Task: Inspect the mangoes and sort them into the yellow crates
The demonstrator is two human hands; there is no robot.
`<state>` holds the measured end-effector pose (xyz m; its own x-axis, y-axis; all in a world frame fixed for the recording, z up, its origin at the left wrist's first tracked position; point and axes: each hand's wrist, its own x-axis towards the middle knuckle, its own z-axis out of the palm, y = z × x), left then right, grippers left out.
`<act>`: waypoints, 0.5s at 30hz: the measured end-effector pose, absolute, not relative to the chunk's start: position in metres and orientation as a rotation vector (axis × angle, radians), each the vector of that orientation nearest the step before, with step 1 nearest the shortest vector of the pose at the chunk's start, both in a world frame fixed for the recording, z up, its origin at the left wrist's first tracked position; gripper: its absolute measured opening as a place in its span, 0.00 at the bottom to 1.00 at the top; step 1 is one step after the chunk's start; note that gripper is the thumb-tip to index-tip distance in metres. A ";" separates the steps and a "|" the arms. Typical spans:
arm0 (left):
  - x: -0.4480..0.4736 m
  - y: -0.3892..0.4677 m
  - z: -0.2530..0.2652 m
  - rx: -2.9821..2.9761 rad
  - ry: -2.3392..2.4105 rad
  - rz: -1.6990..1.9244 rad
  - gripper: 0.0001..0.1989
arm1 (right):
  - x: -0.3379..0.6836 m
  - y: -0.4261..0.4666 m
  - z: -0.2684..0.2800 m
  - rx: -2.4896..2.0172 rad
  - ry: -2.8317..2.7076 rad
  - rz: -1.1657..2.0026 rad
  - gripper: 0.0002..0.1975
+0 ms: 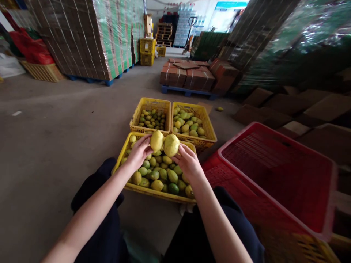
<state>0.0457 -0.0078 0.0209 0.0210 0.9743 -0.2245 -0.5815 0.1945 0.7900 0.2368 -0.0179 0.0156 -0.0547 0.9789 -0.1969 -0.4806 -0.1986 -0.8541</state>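
My left hand is closed on a yellow lemon, thumb and fingers at its left side. Another lemon, pale yellow with small dark specks, is gripped by my right hand from the right. The two lemons are side by side, almost touching, above a yellow plastic crate. In that crate lie many lemons, from yellow to dark green, such as a green one near the front wall. My forearms hide part of the crate's sides.
Two more yellow crates hold fruit, one at back left and one at back right. A red crate stands close on my right. Flattened cartons lie on a blue pallet ahead. A loose lemon rests on the floor.
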 end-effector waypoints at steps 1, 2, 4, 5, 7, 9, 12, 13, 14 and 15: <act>0.047 -0.008 0.020 0.573 0.891 1.309 0.11 | 0.236 -0.018 0.015 -0.974 -0.728 1.557 0.21; 0.048 -0.009 0.019 0.584 0.900 1.304 0.11 | 0.234 -0.018 0.014 -0.989 -0.729 1.555 0.21; 0.051 -0.011 0.019 0.631 0.912 1.280 0.11 | 0.231 -0.019 0.013 -1.019 -0.720 1.545 0.20; 0.052 -0.012 0.019 0.655 0.918 1.264 0.12 | 0.229 -0.020 0.013 -1.029 -0.722 1.539 0.20; 0.054 -0.013 0.020 0.681 0.922 1.239 0.14 | 0.225 -0.021 0.013 -1.038 -0.745 1.531 0.20; 0.054 -0.014 0.021 0.684 0.890 1.225 0.15 | 0.223 -0.021 0.014 -1.034 -0.770 1.540 0.22; 0.051 -0.012 0.020 0.669 0.832 1.214 0.14 | 0.224 -0.020 0.014 -1.022 -0.754 1.578 0.24; 0.050 -0.011 0.018 0.655 0.840 1.215 0.13 | 0.226 -0.019 0.014 -1.017 -0.737 1.584 0.24; 0.049 -0.010 0.017 0.640 0.857 1.221 0.13 | 0.227 -0.017 0.014 -1.014 -0.715 1.580 0.24; 0.048 -0.009 0.015 0.629 0.874 1.229 0.12 | 0.229 -0.016 0.014 -1.009 -0.693 1.571 0.24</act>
